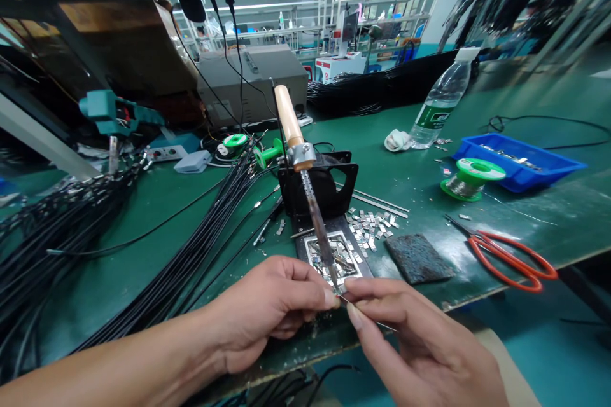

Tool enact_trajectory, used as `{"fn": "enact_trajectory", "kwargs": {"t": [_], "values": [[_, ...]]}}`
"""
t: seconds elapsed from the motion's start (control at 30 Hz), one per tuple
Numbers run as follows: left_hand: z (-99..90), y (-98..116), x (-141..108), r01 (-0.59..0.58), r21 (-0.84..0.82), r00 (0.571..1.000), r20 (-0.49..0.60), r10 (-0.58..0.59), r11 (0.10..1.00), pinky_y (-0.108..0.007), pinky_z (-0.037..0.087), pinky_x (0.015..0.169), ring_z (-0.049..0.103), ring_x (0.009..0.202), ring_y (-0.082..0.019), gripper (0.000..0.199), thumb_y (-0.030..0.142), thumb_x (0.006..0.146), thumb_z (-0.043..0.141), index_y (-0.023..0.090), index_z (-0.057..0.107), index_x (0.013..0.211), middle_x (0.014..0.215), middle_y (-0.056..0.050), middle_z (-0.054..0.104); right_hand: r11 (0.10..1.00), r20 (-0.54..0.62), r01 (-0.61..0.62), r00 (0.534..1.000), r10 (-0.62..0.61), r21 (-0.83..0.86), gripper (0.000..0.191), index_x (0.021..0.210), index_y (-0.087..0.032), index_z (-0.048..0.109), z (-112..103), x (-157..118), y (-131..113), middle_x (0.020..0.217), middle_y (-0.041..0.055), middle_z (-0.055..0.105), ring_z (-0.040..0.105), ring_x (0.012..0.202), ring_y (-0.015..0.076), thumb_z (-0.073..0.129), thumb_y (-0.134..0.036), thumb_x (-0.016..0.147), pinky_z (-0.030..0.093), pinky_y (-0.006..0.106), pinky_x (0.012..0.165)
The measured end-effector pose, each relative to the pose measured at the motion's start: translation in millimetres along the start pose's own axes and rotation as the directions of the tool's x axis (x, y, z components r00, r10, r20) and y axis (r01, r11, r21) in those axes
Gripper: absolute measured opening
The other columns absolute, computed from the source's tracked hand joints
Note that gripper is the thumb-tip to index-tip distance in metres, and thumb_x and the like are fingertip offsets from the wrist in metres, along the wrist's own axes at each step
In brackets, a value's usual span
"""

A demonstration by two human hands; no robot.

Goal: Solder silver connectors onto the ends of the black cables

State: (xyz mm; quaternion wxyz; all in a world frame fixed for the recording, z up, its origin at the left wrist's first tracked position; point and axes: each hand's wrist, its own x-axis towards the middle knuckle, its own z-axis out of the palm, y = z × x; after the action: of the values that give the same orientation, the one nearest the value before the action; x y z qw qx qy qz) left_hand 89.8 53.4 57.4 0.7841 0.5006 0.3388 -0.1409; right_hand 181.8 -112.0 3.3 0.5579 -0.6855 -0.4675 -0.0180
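Note:
A soldering iron [315,210] with a wooden handle is fixed in a black stand [341,181], its tip slanting down between my hands. My left hand [270,305] is closed in a pinch just below that tip; what it grips is tiny and mostly hidden by the fingers. Between thumb and fingers of my right hand [415,331] runs a thin length of solder wire [386,327], with its end close to the iron's tip. Behind the fingertips, a framed tray [309,255] on the stand's base holds small metal pieces.
Loose metal clips [370,229] lie beside the stand. Rightward are a dark sponge pad [420,257], red-handled scissors [510,261], a solder spool [470,179], a blue bin [548,172] and a water bottle [439,105]. Black cables [191,241] cover the left side.

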Motion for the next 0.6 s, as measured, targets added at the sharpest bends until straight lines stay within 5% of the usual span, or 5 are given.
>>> {"fn": "enact_trajectory", "kwargs": {"t": [0.6], "values": [[-2.4,1.2,3.3,-0.008,0.010,1.000,0.027,0.008,1.000,-0.019,0.006,0.041,0.018,0.040,0.000,0.036,0.031,0.057,0.087,0.013,0.057,0.066,0.049,0.009,0.036,1.000,-0.017,0.002,1.000,-0.002,0.023,0.009,0.084,-0.018,0.066,0.2,-0.1,-1.9,0.099,0.0007,0.073,0.074,0.088,0.0068,0.066,-0.011,0.089,0.059,0.009,0.082]]}}
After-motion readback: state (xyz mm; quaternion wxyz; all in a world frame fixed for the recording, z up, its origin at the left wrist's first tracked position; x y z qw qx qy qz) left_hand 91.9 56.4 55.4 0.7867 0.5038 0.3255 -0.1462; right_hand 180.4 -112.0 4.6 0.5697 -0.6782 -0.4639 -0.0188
